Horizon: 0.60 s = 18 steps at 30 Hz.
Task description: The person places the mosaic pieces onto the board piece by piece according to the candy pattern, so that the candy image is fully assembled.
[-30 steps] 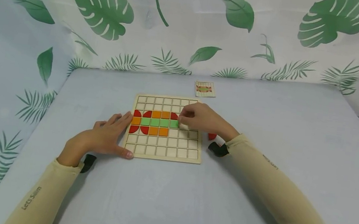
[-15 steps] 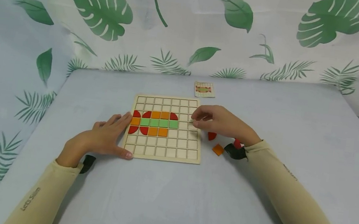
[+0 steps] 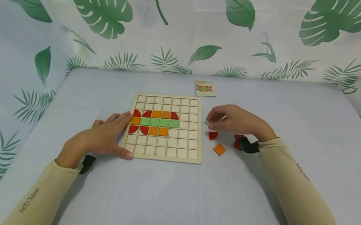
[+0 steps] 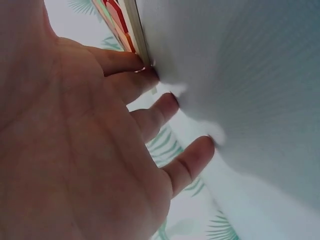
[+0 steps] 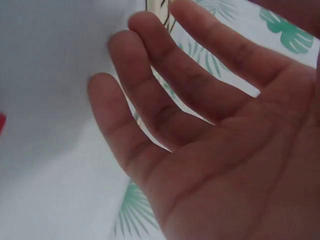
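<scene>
A square wooden grid board (image 3: 184, 153) lies on the table in the head view. Red quarter-circle, orange square and green square tiles (image 3: 155, 122) fill part of three rows at its left. Fingers of my left hand (image 3: 104, 135) touch the board's left edge, with the thumb at its near left corner. My right hand (image 3: 236, 119) hovers just off the board's right side, above a loose red quarter-circle tile (image 3: 212, 135). Its fingers look loosely bent in the right wrist view, with no tile visible among them; the thumb's tip is hidden there.
A loose orange square tile (image 3: 219, 149) lies right of the board. More red tiles (image 3: 238, 145) are partly hidden by the black wrist strap (image 3: 249, 145). Behind the board lies a small pattern card (image 3: 205, 88). A leaf-print cloth (image 3: 190, 24) hangs at the back.
My right hand has moved right, off the board, uncovering the red corner tile and green tile at the pattern's right end. Loose tiles at the right now show. The left hand stays put.
</scene>
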Available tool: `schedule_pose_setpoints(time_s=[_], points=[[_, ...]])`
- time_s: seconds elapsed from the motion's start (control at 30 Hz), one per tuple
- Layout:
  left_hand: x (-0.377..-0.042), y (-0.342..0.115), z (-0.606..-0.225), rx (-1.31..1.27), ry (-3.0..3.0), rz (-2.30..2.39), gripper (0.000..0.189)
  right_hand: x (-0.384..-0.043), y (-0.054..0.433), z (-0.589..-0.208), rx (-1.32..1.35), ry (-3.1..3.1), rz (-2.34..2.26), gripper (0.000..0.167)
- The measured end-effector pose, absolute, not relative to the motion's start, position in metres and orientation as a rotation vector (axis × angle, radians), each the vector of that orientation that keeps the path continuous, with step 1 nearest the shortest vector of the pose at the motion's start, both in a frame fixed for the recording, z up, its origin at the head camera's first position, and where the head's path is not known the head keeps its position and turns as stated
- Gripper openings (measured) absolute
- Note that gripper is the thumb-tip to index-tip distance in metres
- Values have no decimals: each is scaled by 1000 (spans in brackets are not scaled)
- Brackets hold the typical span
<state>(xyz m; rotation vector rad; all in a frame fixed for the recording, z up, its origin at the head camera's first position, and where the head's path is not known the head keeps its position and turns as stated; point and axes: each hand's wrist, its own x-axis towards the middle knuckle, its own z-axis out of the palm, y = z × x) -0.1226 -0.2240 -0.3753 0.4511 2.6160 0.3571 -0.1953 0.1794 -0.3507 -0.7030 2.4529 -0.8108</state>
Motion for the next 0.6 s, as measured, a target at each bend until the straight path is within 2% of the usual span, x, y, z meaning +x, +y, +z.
schedule_pose_setpoints(time_s=[0.6], points=[[-120, -222, -375, 483, 2748, 221, 128, -193, 181, -351, -744, 2414, -734, 18]])
